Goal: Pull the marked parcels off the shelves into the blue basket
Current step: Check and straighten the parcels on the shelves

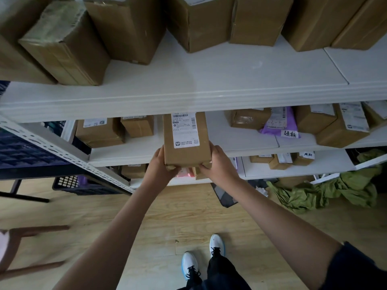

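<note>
With my left hand (162,164) and right hand (215,162) both curled round the near end of the labelled cardboard parcel (186,141) overhanging the second shelf (125,151), I should draw it out level toward the blue basket (83,185).

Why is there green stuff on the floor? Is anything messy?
Yes. A crumpled green cloth lies heaped on the floor by the bottom shelf, not folded or put away. Both hands, left and right, hold one box neatly.
</note>
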Demonstrator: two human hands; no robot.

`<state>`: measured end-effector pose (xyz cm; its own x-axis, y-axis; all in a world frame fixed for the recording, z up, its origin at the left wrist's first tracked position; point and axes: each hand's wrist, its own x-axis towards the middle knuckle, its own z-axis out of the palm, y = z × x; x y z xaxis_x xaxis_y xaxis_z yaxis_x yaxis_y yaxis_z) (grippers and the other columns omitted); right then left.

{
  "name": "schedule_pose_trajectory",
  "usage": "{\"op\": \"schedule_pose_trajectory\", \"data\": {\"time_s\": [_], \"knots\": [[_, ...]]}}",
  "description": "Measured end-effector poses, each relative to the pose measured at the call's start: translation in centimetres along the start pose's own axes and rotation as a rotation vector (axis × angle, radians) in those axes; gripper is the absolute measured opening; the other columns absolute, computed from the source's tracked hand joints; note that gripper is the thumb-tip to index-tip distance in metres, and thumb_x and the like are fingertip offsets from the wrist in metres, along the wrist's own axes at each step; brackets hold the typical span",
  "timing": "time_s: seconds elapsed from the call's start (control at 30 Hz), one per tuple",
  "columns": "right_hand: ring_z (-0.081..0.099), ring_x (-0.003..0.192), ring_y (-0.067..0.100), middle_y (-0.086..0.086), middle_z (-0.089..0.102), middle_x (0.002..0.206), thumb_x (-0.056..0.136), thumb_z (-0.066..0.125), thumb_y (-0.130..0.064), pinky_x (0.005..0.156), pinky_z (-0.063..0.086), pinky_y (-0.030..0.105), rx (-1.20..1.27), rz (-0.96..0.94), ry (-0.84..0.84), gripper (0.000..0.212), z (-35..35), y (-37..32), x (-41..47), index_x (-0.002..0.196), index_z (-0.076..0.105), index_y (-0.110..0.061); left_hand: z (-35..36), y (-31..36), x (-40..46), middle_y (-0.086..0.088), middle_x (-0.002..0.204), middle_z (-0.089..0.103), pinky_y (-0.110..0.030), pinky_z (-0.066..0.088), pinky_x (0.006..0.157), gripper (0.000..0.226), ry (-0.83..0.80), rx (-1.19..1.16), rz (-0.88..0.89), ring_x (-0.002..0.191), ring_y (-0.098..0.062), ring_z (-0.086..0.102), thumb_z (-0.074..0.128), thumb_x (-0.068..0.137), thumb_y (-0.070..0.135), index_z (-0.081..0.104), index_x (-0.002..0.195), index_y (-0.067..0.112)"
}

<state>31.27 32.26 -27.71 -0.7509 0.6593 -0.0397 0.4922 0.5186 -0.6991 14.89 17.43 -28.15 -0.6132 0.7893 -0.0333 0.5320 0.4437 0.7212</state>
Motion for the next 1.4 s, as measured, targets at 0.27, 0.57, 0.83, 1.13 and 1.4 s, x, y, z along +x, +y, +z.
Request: {"op": "schedule_pose_trajectory", "data": {"time_s": [0.27, 0.57, 0.83, 1.13, 1.4], "knots": [[0.062, 0.096, 0.021, 0.005, 0.055, 0.117, 0.083, 0.075, -0.024, 0.083, 0.054, 0.033, 0.018, 0.002, -0.019, 0.07, 0.9, 0.1, 6.3, 0.144, 0.04, -0.017, -0.8, -0.8, 5.6, -0.002, 0.113, 0.063, -0.028, 0.05, 0.081, 0.064, 0.04, 0.011, -0.052, 0.095, -0.019, 0.06, 0.085, 0.075, 0.014, 0.056, 0.132, 0.011], [0.064, 0.102, 0.025, 0.009, 0.054, 0.123, 0.085, 0.07, -0.006, 0.079, 0.047, 0.025, -0.021, -0.002, -0.042, 0.074, -0.2, 0.2, 6.6, 0.15, 0.035, -0.016, -1.9, -1.3, 7.4, -0.004, 0.105, 0.07, -0.031, 0.049, 0.076, 0.039, -0.047, 0.216, -0.159, 0.094, -0.022, 0.066, 0.073, 0.088, 0.038, 0.064, 0.113, 0.009], [0.055, 0.117, 0.025, 0.011, 0.052, 0.132, 0.09, 0.069, -0.022, 0.095, 0.047, 0.032, -0.085, 0.135, 0.028, 0.074, -6.9, 5.2, 1.5, 0.153, 0.031, -0.012, 1.5, 1.6, 0.2, -0.002, 0.09, 0.07, -0.031, 0.046, 0.07, 0.016, -0.059, 0.244, -0.115, 0.076, -0.016, 0.058, 0.063, 0.095, 0.028, 0.066, 0.094, 0.013], [0.054, 0.119, 0.026, 0.012, 0.055, 0.132, 0.09, 0.069, -0.019, 0.092, 0.041, 0.027, -0.102, 0.226, 0.111, 0.06, -13.9, 11.1, 1.2, 0.143, 0.045, -0.006, 8.1, 8.4, 1.2, 0.009, 0.09, 0.067, -0.035, 0.055, 0.074, 0.01, -0.265, 0.158, 0.07, 0.076, -0.01, 0.066, 0.058, 0.091, 0.023, 0.068, 0.091, 0.025], [0.054, 0.113, 0.028, 0.015, 0.055, 0.123, 0.083, 0.076, -0.02, 0.087, 0.041, 0.027, -0.054, 0.249, 0.051, 0.061, -16.3, 13.9, 6.7, 0.134, 0.048, -0.002, 12.6, 15.1, 9.3, -0.009, 0.137, 0.055, -0.042, 0.05, 0.1, 0.055, -0.19, 0.051, -0.06, 0.119, -0.028, 0.058, 0.069, 0.092, 0.02, 0.047, 0.142, 0.013]]}}
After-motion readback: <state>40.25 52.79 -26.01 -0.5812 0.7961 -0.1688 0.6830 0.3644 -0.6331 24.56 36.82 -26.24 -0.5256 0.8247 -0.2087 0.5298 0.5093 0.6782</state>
